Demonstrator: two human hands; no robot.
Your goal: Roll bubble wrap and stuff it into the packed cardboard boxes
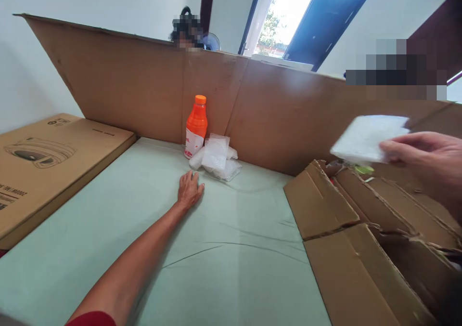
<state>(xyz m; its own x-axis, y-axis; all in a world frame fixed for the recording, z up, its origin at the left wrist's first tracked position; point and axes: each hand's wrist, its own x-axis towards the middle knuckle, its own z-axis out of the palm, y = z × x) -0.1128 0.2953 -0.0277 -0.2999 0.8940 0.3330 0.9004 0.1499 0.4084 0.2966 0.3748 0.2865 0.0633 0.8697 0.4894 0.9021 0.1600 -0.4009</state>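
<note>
My left hand (189, 189) lies stretched out flat on the pale green cloth (224, 258), fingers apart, holding nothing. Just beyond its fingertips sits a small pile of clear plastic bags (216, 157), with an orange bottle (196, 125) standing upright behind the pile. My right hand (429, 162) is raised at the right edge, pinching a white flat packet (366, 137) above an open cardboard box (361, 249).
A tall cardboard sheet (144, 90) stands as a wall across the back. A flat printed carton (43, 167) lies at the left. A person's head shows over the wall, and a window with a blue frame (317, 22) is behind.
</note>
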